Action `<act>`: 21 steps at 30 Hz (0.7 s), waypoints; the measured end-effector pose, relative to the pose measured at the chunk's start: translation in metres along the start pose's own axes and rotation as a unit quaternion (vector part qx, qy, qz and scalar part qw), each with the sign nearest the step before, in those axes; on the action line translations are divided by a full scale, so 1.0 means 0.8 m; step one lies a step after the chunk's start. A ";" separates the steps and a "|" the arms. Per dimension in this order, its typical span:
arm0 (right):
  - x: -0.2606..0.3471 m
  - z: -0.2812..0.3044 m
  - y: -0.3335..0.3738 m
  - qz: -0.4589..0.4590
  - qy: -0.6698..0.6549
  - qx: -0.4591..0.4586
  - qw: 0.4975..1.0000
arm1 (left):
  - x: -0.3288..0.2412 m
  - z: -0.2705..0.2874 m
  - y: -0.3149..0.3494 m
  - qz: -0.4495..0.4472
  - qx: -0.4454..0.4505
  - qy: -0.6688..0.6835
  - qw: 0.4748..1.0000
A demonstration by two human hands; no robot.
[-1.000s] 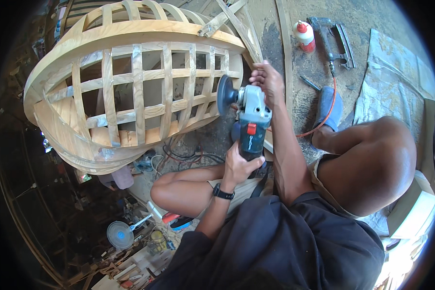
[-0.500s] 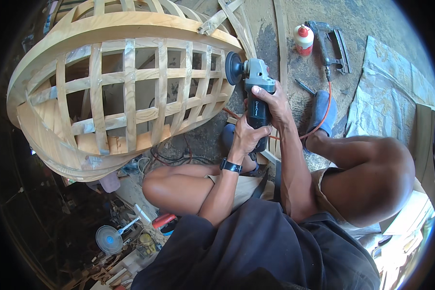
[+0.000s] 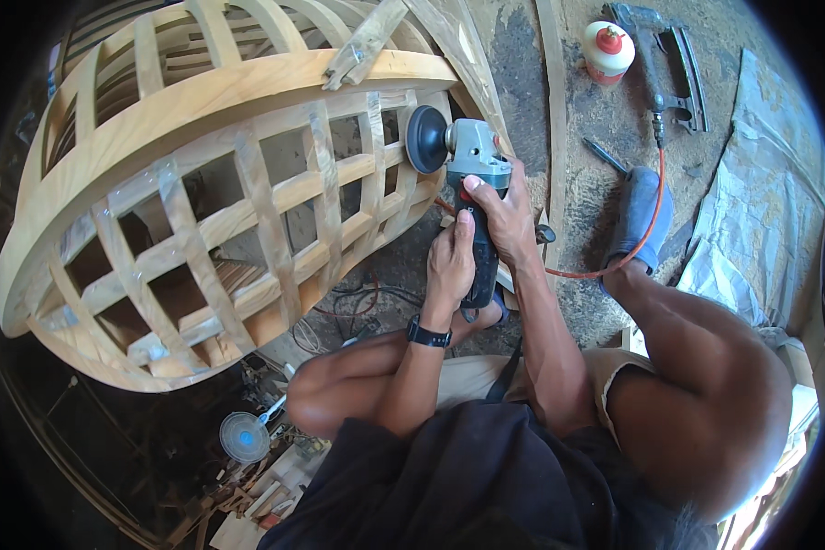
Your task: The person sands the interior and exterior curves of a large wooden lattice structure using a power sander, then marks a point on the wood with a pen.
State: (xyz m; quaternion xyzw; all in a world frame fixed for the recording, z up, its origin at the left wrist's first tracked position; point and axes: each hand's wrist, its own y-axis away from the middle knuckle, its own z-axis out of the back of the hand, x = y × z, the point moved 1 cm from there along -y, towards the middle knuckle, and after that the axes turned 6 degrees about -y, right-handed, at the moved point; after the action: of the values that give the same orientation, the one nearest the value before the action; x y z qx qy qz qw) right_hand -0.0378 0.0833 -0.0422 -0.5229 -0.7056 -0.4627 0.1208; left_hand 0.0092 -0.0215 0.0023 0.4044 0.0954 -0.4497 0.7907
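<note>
Both hands are wrapped round an angle grinder (image 3: pixel 479 215) with a grey head and dark body. A round black disc (image 3: pixel 425 139) fitted to it faces left, close to the right end of a curved wooden lattice frame (image 3: pixel 275 188); I cannot tell whether they touch. My left hand (image 3: pixel 451 264), with a dark watch on its wrist, grips the lower body from the left. Higher up, my right hand (image 3: pixel 504 209) holds the grinder from the right, its thumb over the front near a red spot.
A white bottle with a red cap (image 3: pixel 608 50) stands on the dusty floor beside a nail gun (image 3: pixel 665 73) with an orange hose (image 3: pixel 658 211). Grey sheeting (image 3: pixel 747 174) lies at right. A long wooden strip (image 3: pixel 554 101) runs behind the grinder; a fan (image 3: pixel 245 436) sits lower left.
The view has shifted, with the frame appearing tilted and lower at left. The grinder has moved slightly left and down in the picture; my left thumb now lies upward along its body.
</note>
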 end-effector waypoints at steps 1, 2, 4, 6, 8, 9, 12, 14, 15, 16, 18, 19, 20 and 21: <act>0.001 0.000 -0.003 0.017 0.015 0.003 1.000 | -0.002 -0.001 -0.001 0.014 0.004 0.017 1.000; 0.003 -0.002 -0.005 0.033 0.029 0.009 0.999 | -0.007 0.001 -0.001 0.021 0.005 0.015 1.000; 0.006 -0.003 -0.010 0.025 0.044 0.023 0.998 | -0.016 0.006 -0.002 0.036 0.008 0.011 0.999; 0.006 -0.007 -0.015 0.035 0.058 0.031 0.997 | -0.017 0.008 -0.005 0.023 -0.001 0.006 1.000; 0.006 -0.008 -0.021 0.021 0.054 0.038 0.998 | -0.017 0.008 -0.008 0.023 0.002 0.000 1.000; 0.007 -0.007 -0.023 0.016 0.053 0.040 0.998 | -0.018 0.008 -0.010 0.028 0.010 -0.004 1.000; 0.013 -0.008 -0.025 0.002 0.068 0.034 0.997 | -0.019 0.008 -0.014 0.017 0.015 -0.004 1.000; 0.006 -0.008 -0.030 0.018 0.062 0.037 0.997 | -0.017 0.008 -0.016 0.009 0.012 0.000 1.000; 0.003 -0.008 -0.031 0.025 0.058 0.039 0.997 | -0.014 0.008 -0.017 0.008 0.011 0.003 1.000; 0.001 -0.008 -0.032 0.019 0.053 0.040 0.998 | -0.013 0.008 -0.018 0.009 0.010 0.004 1.000; 0.006 -0.007 -0.031 0.006 0.045 0.035 0.998 | -0.013 0.004 -0.021 0.012 0.016 0.009 1.000; 0.009 -0.006 -0.031 0.006 0.044 0.036 0.998 | -0.013 0.003 -0.022 0.012 0.018 0.009 1.000; 0.013 -0.007 -0.030 0.006 0.041 0.040 0.998 | -0.013 0.002 -0.022 0.012 0.018 0.008 1.000; 0.015 -0.007 -0.029 0.006 0.039 0.044 0.998 | -0.013 0.002 -0.022 0.010 0.017 0.006 1.000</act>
State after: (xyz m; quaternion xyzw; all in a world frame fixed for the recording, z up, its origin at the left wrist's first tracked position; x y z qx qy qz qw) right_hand -0.0647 0.0859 -0.0434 -0.5029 -0.7169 -0.4506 0.1735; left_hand -0.0109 -0.0204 -0.0008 0.4213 0.0881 -0.4409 0.7876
